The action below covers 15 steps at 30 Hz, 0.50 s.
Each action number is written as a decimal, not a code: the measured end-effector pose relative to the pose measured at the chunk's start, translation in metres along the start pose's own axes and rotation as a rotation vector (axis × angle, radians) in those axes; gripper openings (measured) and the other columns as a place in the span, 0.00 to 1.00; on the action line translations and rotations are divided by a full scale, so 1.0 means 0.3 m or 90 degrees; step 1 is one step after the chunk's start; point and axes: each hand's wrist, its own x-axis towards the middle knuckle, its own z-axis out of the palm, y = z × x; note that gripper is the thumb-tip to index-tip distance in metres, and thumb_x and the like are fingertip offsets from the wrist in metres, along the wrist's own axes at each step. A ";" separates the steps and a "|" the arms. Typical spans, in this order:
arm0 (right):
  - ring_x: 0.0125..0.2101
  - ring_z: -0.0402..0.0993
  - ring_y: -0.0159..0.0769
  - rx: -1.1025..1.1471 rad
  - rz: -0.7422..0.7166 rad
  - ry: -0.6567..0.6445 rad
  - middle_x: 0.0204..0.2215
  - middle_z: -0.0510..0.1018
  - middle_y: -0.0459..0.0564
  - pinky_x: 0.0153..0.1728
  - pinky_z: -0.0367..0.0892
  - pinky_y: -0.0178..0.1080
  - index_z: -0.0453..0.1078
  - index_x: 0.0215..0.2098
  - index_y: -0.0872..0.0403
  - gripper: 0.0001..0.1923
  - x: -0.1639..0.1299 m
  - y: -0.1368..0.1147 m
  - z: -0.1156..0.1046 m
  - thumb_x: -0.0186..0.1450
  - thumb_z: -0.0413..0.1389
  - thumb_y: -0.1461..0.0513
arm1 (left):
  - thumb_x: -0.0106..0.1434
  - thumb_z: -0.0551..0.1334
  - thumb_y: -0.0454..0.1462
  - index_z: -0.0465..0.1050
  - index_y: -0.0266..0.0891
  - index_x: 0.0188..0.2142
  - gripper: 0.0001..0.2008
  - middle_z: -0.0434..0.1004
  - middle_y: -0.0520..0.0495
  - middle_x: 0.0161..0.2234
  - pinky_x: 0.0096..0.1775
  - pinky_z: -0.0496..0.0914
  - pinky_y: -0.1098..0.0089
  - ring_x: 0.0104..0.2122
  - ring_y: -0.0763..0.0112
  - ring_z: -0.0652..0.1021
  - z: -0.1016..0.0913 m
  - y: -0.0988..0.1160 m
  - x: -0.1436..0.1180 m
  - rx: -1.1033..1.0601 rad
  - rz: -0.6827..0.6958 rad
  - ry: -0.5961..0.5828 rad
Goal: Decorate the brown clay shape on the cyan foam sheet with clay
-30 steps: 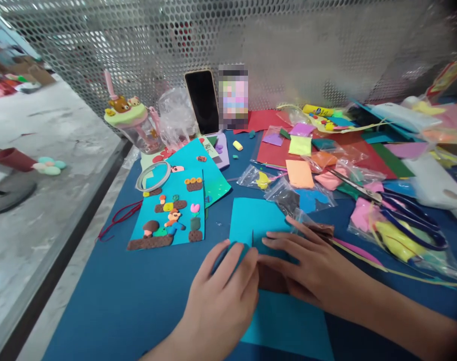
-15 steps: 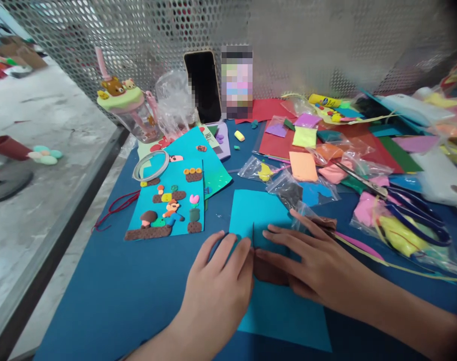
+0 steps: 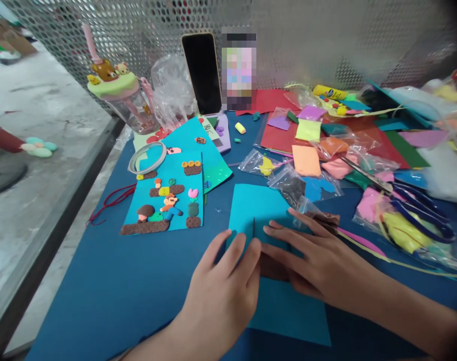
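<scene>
A turquoise foam sheet (image 3: 256, 205) lies on the dark blue table cover (image 3: 111, 291) in front of me. My left hand (image 3: 223, 291) and my right hand (image 3: 318, 263) both rest flat on it, fingertips meeting over a brown piece (image 3: 273, 265) that is mostly hidden under the fingers. A thin dark needle-like object (image 3: 253, 226) stands between the two hands. To the left lies a finished turquoise card (image 3: 166, 198) with clay figures and brown blocks.
A tape ring (image 3: 148, 157), a bear-lidded cup (image 3: 118, 98), a black phone (image 3: 202, 72) propped against the perforated metal wall, bags of coloured clay (image 3: 405, 228), blue-handled scissors (image 3: 420, 205), foam squares (image 3: 306, 159) and a red sheet (image 3: 277, 140) crowd the back and right. A table edge runs left.
The view has tilted down a little, so everything sits lower in frame. Both hands stay pressed on the brown piece with only slight finger shifts.
</scene>
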 end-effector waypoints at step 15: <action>0.46 0.75 0.36 -0.070 0.013 0.105 0.46 0.80 0.39 0.44 0.68 0.40 0.73 0.48 0.42 0.15 0.019 -0.009 0.005 0.68 0.48 0.57 | 0.65 0.55 0.31 0.76 0.40 0.33 0.11 0.77 0.54 0.40 0.56 0.64 0.69 0.40 0.75 0.74 0.039 -0.013 -0.029 0.057 0.052 0.154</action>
